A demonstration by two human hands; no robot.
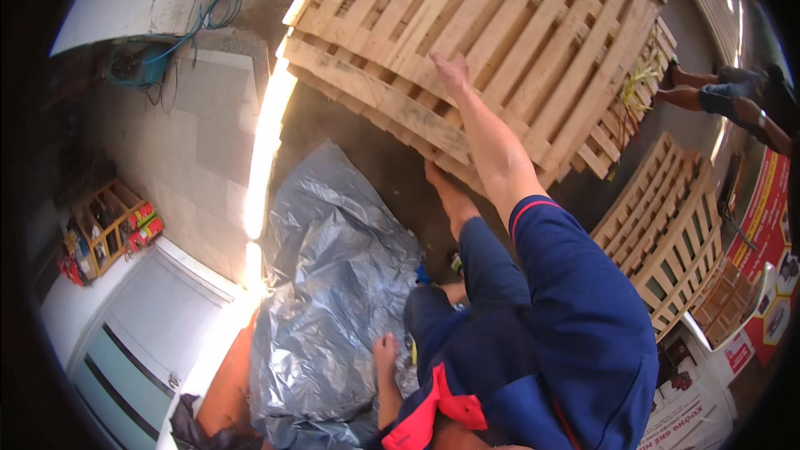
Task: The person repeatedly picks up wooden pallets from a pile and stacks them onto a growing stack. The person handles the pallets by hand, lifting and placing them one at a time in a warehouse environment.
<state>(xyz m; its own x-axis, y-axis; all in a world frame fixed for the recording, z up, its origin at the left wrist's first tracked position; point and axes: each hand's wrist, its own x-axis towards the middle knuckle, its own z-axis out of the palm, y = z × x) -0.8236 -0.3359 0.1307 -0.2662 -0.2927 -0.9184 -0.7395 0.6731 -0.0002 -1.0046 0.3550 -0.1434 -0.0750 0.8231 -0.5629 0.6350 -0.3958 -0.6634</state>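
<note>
My right hand is stretched out onto the top slats of a large stack of wooden pallets, its fingers resting on the wood, not wrapped round it. Lower in the head view, my left hand is beside a crumpled silver-grey plastic sheet, its fingers curled; what they hold, if anything, is too small to make out. My legs show below the pallet edge, one bare shin under the stack.
Another person's legs show at right, near a second pallet stack and red signboards. Left are a bright gap along a pale wall, blue hose, a rack with red extinguishers and a grey door.
</note>
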